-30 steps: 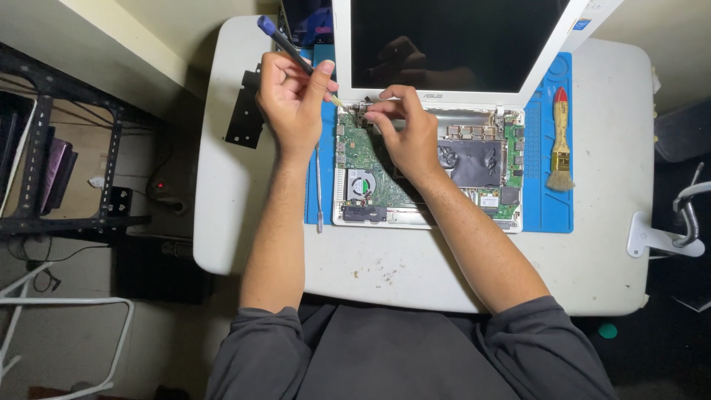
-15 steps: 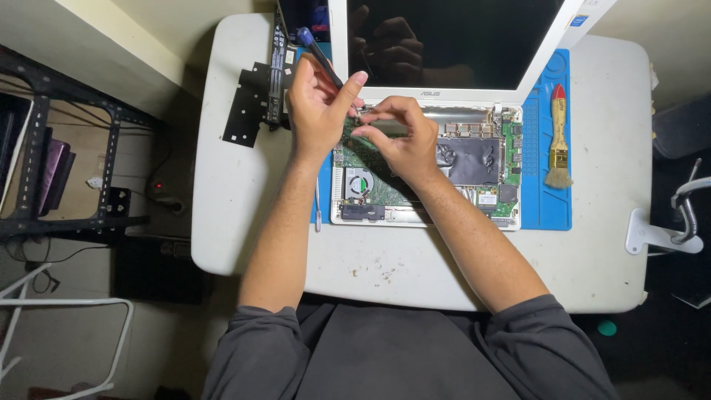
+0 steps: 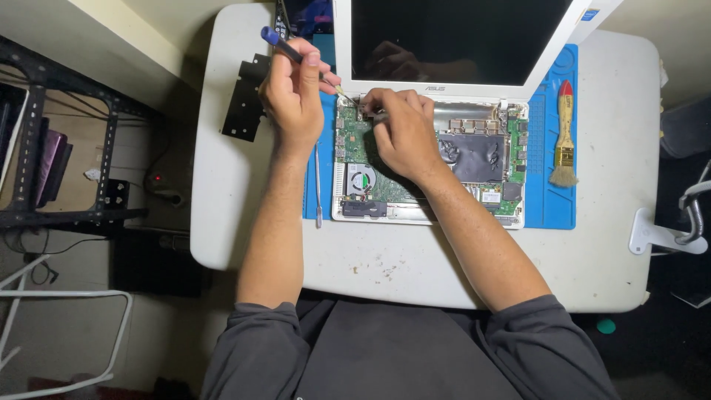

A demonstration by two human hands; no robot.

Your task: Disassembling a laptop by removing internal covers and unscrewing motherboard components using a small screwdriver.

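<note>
Laptop (image 3: pixel 429 163) lies opened up on a blue mat (image 3: pixel 552 200) on the white table (image 3: pixel 370 259), its green board (image 3: pixel 355 144) and fan (image 3: pixel 361 180) bare, its dark screen (image 3: pixel 452 37) standing at the far edge and cut off by the top of the frame. The left hand (image 3: pixel 292 92) is clamped on a screwdriver (image 3: pixel 285 46) with a blue cap; the shaft slants down to the board's upper left corner, where the tip is too small to make out. The right hand (image 3: pixel 400 130) rests on the board just beside it, fingers bent together over something it hides; whether it grips anything cannot be told. Its wrist covers the board's middle. A thin metal tool (image 3: pixel 318 185) lies along the mat's left edge. A black bracket (image 3: pixel 244 100) sits left of it, a brush (image 3: pixel 564 141) on the right.
</note>
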